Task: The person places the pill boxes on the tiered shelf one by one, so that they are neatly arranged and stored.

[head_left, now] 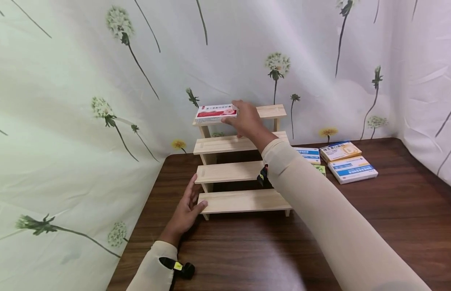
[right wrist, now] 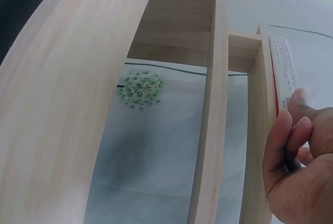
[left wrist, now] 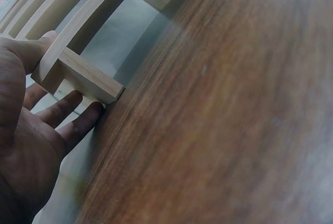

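A pale wooden stepped display rack (head_left: 240, 201) stands on the dark table. At the left of its top tier lies a red-and-white medicine box (head_left: 214, 113). My right hand (head_left: 249, 123) pinches the right end of that box between thumb and fingers; the right wrist view shows the box's narrow side (right wrist: 284, 70) against the top board. Down at the rack's left end, my left hand (head_left: 185, 210) grips the lowest step. Its thumb lies over the board, with the other fingers spread beside the leg (left wrist: 91, 78).
Right of the rack lie several medicine boxes: a blue-and-white box (head_left: 353, 169), an orange-and-white box (head_left: 340, 151), another blue-and-white one (head_left: 308, 154) and a green one (head_left: 320, 169), partly hidden by my right sleeve. A dandelion-print cloth (head_left: 225, 52) hangs behind and to the sides.
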Demonstrator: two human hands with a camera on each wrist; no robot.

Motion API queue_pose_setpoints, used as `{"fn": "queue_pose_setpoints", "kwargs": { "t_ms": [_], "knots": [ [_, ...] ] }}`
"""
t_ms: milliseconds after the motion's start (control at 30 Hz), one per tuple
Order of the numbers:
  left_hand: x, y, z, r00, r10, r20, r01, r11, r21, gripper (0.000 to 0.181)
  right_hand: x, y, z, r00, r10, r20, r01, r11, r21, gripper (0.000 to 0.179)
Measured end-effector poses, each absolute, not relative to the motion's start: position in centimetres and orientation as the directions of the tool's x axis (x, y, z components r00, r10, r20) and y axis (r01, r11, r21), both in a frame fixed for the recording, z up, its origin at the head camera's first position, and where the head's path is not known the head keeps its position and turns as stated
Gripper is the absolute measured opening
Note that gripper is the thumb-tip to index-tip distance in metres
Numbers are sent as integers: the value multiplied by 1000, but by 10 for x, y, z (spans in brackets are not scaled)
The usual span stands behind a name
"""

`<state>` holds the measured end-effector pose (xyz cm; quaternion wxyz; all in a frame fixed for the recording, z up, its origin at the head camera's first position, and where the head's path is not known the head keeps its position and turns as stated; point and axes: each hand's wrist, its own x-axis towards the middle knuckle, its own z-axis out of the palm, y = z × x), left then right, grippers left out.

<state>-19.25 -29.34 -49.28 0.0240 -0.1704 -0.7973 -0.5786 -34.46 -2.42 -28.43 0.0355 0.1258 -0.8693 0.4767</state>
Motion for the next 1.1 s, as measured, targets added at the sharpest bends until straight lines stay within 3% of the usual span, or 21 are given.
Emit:
{"fn": "queue_pose_setpoints", "kwargs": {
  "t_ms": [233,433,800,1100],
  "knots": [
    [-194,-294,-494,-944,239,228,292,285,913,98,-342,-29,-286,-966,-153,208,-259,576,-775,91],
    [-193,-294,-493,-946,233,225,287,283,915,98,-340,-34,-295,-942,-122,314,-321,610,-725,88],
    [-194,-293,-493,-945,240,221,288,295,911,97,-333,-19,-309,-902,-82,424,-400,528,-750,84],
    [-194,-292,-494,-943,243,228,292,272,917,98,-323,12,-317,-886,-149,439,-446,534,-718,89]
  ]
}}
